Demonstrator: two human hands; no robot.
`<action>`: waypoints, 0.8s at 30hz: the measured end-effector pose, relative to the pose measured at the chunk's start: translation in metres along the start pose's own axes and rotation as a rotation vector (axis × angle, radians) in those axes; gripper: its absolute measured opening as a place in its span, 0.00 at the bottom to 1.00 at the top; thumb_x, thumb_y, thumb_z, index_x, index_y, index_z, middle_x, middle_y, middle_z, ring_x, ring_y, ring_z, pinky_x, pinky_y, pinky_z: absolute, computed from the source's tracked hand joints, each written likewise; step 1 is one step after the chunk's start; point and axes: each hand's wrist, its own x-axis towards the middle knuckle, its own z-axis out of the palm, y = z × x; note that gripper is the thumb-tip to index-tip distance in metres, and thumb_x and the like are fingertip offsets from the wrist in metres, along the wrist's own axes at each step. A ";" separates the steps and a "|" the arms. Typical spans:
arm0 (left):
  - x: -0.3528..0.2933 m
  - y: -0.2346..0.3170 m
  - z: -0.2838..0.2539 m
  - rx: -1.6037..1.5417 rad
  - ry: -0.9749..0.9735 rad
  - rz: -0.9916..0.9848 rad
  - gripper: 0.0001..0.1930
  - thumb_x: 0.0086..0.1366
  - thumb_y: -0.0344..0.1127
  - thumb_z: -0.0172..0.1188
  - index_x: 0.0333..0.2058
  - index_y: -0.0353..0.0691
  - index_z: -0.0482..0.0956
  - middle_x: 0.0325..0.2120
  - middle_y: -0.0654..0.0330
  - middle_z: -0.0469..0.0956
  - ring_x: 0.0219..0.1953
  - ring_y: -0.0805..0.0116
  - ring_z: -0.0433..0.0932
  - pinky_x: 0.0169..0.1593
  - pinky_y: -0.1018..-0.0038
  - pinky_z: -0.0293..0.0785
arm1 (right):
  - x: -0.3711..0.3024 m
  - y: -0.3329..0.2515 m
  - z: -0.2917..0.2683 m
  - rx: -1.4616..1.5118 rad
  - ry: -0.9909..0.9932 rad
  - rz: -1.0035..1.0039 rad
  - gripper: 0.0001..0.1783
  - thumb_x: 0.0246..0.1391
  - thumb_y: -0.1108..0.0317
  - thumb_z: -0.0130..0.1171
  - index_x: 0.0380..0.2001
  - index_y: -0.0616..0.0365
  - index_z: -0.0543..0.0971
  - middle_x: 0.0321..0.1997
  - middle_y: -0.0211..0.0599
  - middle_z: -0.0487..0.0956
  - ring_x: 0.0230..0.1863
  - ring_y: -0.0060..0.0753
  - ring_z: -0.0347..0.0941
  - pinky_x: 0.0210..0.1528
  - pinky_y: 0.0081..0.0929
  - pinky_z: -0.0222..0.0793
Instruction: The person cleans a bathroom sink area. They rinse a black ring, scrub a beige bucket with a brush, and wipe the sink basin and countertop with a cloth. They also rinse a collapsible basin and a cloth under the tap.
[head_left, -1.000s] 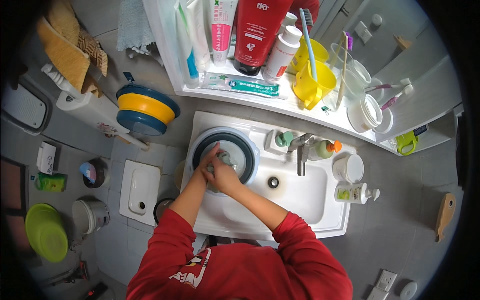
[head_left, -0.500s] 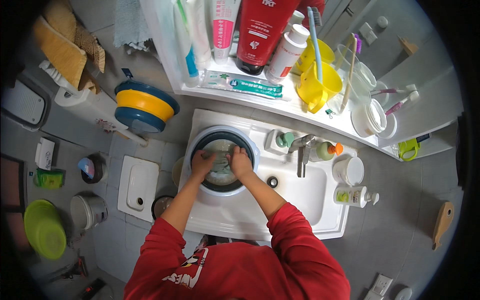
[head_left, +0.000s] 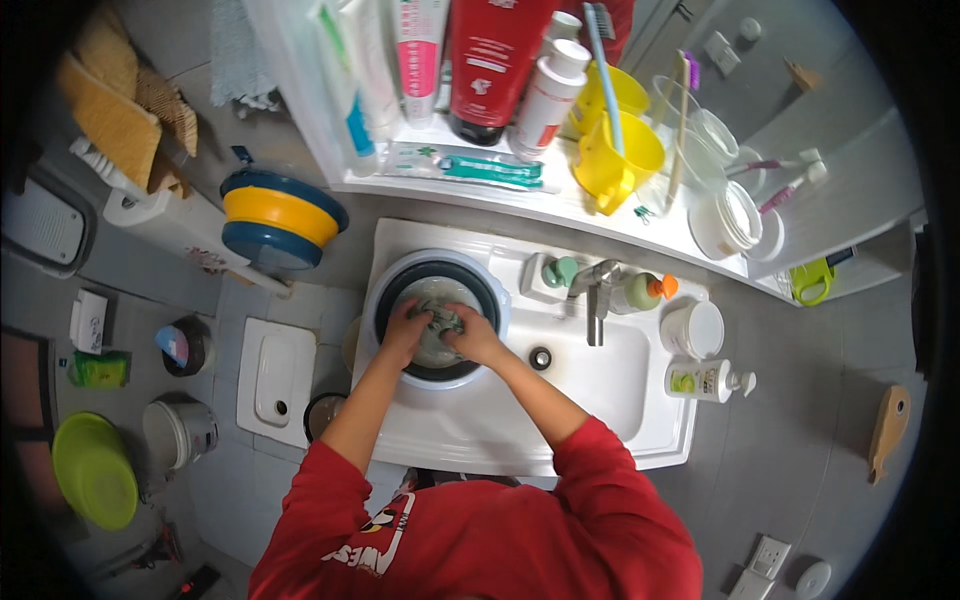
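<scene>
A light blue basin [head_left: 503, 318] with a dark inner bowl stands on the left part of the white washbasin counter. It holds cloudy water [head_left: 432, 353]. Both my hands are in the bowl, gripping a wet grey-green cloth [head_left: 438, 313] bunched between them. My left hand [head_left: 403, 332] closes on the cloth's left side with bent fingers. On the other side, my right hand [head_left: 474, 337] pinches the cloth with thumb and fingers. Part of the cloth is hidden under the fingers and water.
Right of the basin are the sink [head_left: 590, 385], a faucet [head_left: 598, 295] and several pump bottles. Above hangs a white shelf [head_left: 480, 195] with toothpaste tubes, bottles and a yellow cup [head_left: 620, 165]. A blue-yellow folding basin [head_left: 283, 220] is on the left wall.
The cloth, more spread in the water before, is now bunched up toward the bowl's far side. My right hand has come a little nearer to me. The view has shifted slightly.
</scene>
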 end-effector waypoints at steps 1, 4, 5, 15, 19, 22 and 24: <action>-0.024 0.025 0.010 -0.033 -0.134 -0.042 0.22 0.53 0.28 0.57 0.49 0.34 0.66 0.42 0.58 0.70 0.43 0.68 0.70 0.45 0.75 0.68 | -0.016 -0.012 -0.020 0.174 0.088 -0.017 0.30 0.37 0.70 0.57 0.48 0.60 0.65 0.46 0.51 0.70 0.49 0.45 0.67 0.50 0.28 0.63; -0.057 0.037 0.035 -0.216 -0.460 -0.018 0.19 0.58 0.25 0.51 0.49 0.35 0.65 0.41 0.58 0.71 0.42 0.70 0.71 0.44 0.78 0.69 | -0.073 -0.036 -0.080 0.485 0.072 0.116 0.31 0.39 0.71 0.61 0.51 0.57 0.64 0.44 0.40 0.71 0.45 0.33 0.67 0.47 0.24 0.64; -0.074 0.039 0.051 -0.189 -0.489 -0.003 0.17 0.60 0.25 0.47 0.49 0.34 0.65 0.42 0.58 0.70 0.43 0.69 0.71 0.46 0.77 0.68 | -0.093 -0.031 -0.096 0.580 0.052 0.192 0.31 0.40 0.72 0.62 0.51 0.57 0.64 0.44 0.40 0.71 0.45 0.32 0.68 0.47 0.24 0.64; -0.076 -0.106 0.173 -0.094 -0.423 -0.419 0.17 0.64 0.42 0.45 0.49 0.42 0.64 0.44 0.58 0.69 0.43 0.66 0.71 0.46 0.71 0.69 | -0.190 0.113 -0.111 0.992 0.377 0.598 0.16 0.50 0.74 0.48 0.45 0.57 0.68 0.39 0.45 0.73 0.40 0.39 0.73 0.35 0.29 0.72; -0.033 -0.162 0.184 -0.407 -0.445 -0.787 0.22 0.56 0.59 0.51 0.31 0.44 0.71 0.28 0.63 0.73 0.32 0.69 0.72 0.36 0.68 0.70 | -0.174 0.102 -0.058 -0.085 0.484 0.053 0.12 0.48 0.70 0.51 0.38 0.59 0.71 0.35 0.51 0.73 0.34 0.47 0.72 0.32 0.37 0.69; -0.015 -0.173 0.191 -0.383 -0.871 -0.785 0.23 0.55 0.59 0.53 0.24 0.41 0.72 0.19 0.61 0.72 0.23 0.68 0.73 0.28 0.72 0.70 | -0.173 0.068 -0.050 -0.241 0.476 0.095 0.11 0.48 0.65 0.53 0.33 0.60 0.71 0.30 0.50 0.73 0.29 0.51 0.70 0.30 0.40 0.67; -0.016 -0.178 0.196 -0.404 -0.784 -0.870 0.22 0.58 0.55 0.51 0.18 0.42 0.71 0.13 0.62 0.70 0.17 0.67 0.70 0.22 0.72 0.67 | -0.175 0.074 -0.048 -0.301 0.434 0.164 0.11 0.47 0.64 0.54 0.31 0.60 0.70 0.28 0.48 0.73 0.28 0.52 0.70 0.28 0.41 0.67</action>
